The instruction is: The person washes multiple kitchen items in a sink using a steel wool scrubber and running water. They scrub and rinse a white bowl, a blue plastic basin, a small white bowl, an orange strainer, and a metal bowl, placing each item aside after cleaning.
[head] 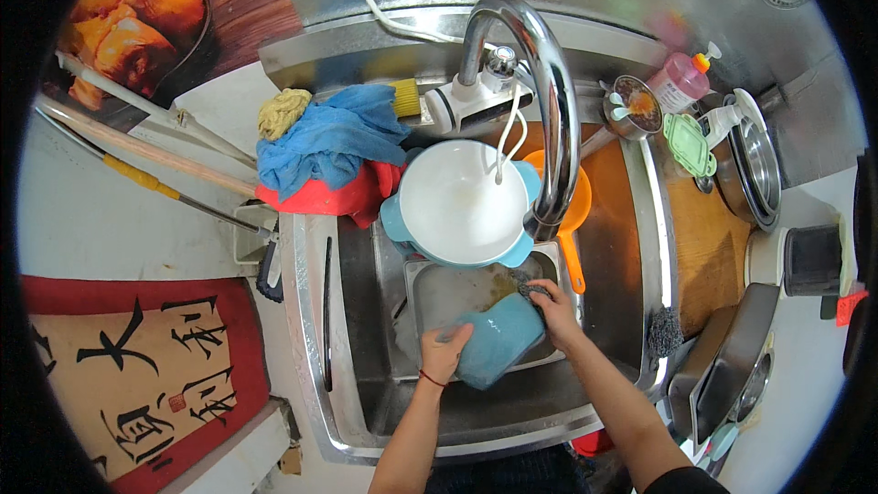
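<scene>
My left hand (441,351) grips a light blue container (506,343), which is tilted on its side above a steel basin (410,288) of cloudy water. In my right hand (561,319) is a dark wire scourer (529,285), pressed at the container's upper right edge. The container's inside is turned away and cannot be made out. Just beyond both hands, a blue pot with a white inside (459,202) rests over the far part of the sink (612,329). An orange strainer or ladle (575,247) lies partly under its right side.
The chrome faucet (559,82) arches over the pot. Blue cloth (336,134) and red cloth (329,192) heap at the back left. A second wire scourer (665,331) sits on the right rim, near stacked metal pans (730,357). A pink soap bottle (679,82) stands back right.
</scene>
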Demonstrator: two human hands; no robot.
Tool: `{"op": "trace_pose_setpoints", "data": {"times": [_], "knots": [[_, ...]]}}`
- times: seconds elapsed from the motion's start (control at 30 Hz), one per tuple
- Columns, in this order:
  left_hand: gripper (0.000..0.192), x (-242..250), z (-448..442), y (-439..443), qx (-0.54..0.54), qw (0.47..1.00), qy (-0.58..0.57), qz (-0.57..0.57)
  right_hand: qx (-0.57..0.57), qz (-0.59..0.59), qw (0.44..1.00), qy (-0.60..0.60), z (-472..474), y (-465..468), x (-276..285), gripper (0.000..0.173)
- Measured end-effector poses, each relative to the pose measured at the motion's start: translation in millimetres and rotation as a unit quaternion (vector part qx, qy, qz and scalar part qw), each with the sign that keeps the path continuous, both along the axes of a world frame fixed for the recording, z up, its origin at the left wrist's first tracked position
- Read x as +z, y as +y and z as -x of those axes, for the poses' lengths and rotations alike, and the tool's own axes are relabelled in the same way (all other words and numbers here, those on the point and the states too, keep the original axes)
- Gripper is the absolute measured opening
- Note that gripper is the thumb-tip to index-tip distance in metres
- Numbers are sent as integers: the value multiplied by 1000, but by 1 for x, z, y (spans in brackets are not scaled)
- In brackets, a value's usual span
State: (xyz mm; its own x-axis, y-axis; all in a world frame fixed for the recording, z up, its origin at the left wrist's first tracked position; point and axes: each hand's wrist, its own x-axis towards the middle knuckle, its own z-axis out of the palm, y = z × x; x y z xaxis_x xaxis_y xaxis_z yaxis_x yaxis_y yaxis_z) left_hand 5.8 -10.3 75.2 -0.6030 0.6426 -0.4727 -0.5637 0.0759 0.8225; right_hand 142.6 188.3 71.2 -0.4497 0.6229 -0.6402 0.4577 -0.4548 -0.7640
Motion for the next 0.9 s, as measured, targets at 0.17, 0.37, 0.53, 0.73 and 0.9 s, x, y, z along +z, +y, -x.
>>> {"op": "trace_pose_setpoints", "data": {"times": [0.17,0.37,0.53,0.73,0.9], "knots": [[32,-15,-7,9,178,972,-154,-3,-120,192,973,-49,-28,-14,-22,40],[49,-6,-3,21,282,915,-290,13,-160,231,959,-37,-30,-63,1,42],[47,-11,-3,17,303,894,-329,3,107,-391,912,-61,-7,-96,43,35],[39,-32,-23,7,141,965,-212,63,297,-413,857,-78,71,-108,89,33],[35,-14,-10,19,241,902,-358,8,204,-408,886,-89,21,-104,68,31]]}}
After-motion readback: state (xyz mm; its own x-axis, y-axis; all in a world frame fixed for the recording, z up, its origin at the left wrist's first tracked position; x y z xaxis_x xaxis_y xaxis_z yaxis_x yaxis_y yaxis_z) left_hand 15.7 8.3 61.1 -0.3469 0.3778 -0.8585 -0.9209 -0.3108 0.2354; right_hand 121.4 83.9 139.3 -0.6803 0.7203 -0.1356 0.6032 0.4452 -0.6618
